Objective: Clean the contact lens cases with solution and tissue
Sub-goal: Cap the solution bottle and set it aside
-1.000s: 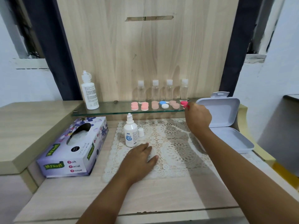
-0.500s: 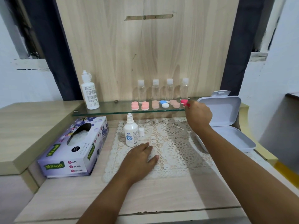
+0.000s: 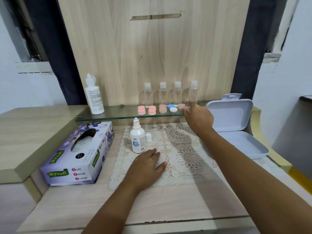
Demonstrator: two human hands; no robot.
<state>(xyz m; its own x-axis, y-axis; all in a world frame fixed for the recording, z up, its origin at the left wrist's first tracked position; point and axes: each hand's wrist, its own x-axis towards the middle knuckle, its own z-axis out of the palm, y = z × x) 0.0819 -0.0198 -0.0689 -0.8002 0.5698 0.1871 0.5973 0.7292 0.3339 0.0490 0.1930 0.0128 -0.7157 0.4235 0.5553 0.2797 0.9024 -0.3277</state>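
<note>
Several contact lens cases lie in a row on the glass shelf [image 3: 118, 114]: a pink one [image 3: 146, 110], a pale pink one [image 3: 163, 108], a blue and white one [image 3: 172, 108] and another pale one [image 3: 181, 105]. My right hand [image 3: 198, 116] reaches to the shelf's right end, its fingers curled over a red lens case [image 3: 189, 103], of which only a sliver shows. The small solution bottle [image 3: 137, 140] stands uncapped on the lace mat [image 3: 185, 159], its cap [image 3: 148, 137] beside it. My left hand [image 3: 148, 163] rests flat on the mat. A tissue box [image 3: 79, 154] lies at the left.
A tall white bottle [image 3: 94, 97] stands at the shelf's left end. Several small clear bottles [image 3: 170, 93] line the wooden back panel. An open white plastic box [image 3: 236, 127] sits at the right. A raised wooden ledge [image 3: 33, 129] is left of the tissue box.
My right hand has shifted slightly left along the shelf and now covers most of the red lens case. My left hand has stayed flat on the mat.
</note>
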